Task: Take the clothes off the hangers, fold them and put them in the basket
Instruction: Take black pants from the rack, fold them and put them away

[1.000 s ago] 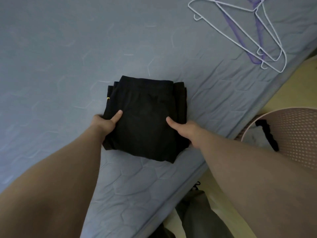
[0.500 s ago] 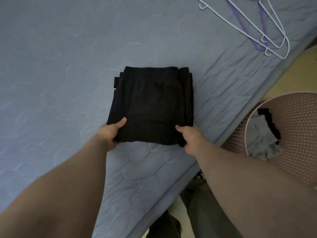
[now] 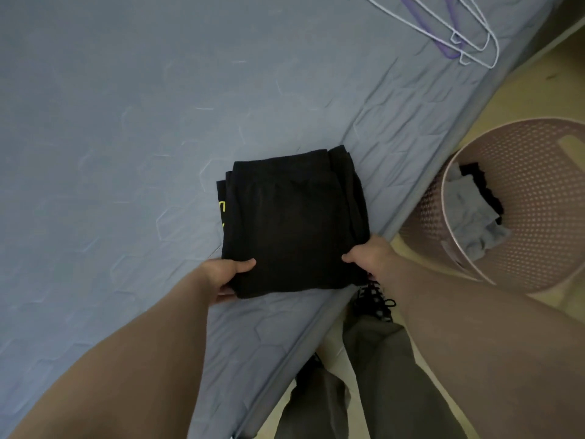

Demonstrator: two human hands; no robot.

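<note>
- black clothes [image 3: 294, 223]: folded into a thick, neat square, with a bit of yellow print on the left side. Flat on the bed [image 3: 126, 122], close to its right edge. Gripped at the near corners by the left hand [image 3: 228, 274] and the right hand [image 3: 370, 258], thumbs on top.
- hangers [image 3: 468, 36]: thin, white and purple, piled together by the bed's right edge, well apart from the black clothes.
- basket [image 3: 538, 201]: round, pink, full of little holes, on the floor just beside the bed's right edge.
- grey cloth [image 3: 468, 210] and black cloth [image 3: 484, 188]: inside the basket, touching.
</note>
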